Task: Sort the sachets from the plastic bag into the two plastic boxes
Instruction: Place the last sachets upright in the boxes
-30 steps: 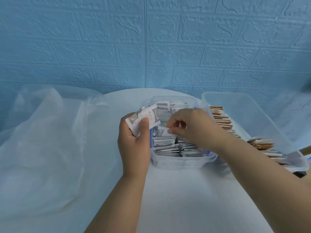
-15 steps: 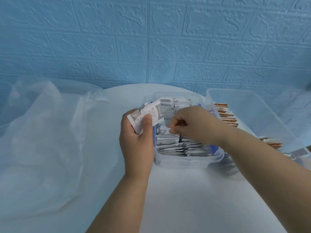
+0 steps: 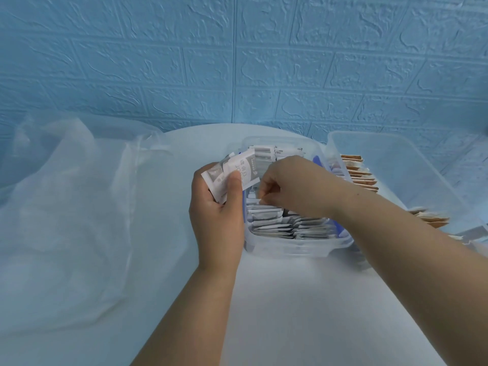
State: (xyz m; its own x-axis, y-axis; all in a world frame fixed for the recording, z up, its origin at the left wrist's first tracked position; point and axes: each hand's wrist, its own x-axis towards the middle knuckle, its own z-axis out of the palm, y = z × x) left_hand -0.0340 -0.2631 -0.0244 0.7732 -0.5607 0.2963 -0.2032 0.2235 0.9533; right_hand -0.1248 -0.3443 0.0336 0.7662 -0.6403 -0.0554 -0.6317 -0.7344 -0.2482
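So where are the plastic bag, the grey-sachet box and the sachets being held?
Plastic bag [image 3: 68, 212]: head view, its crumpled middle.
Grey-sachet box [image 3: 298, 248]: head view, its near clear wall.
Held sachets [image 3: 244, 167]: head view, the top sachet's printed face.

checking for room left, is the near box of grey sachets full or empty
Nearly full: grey sachets fill the near box in packed rows; the right hand hides part.

A blue wall [image 3: 237, 62] embossed with a brick pattern stood behind a round white table [image 3: 303, 299]. A vertical seam [image 3: 234, 75] ran down the wall. Light was soft and even.
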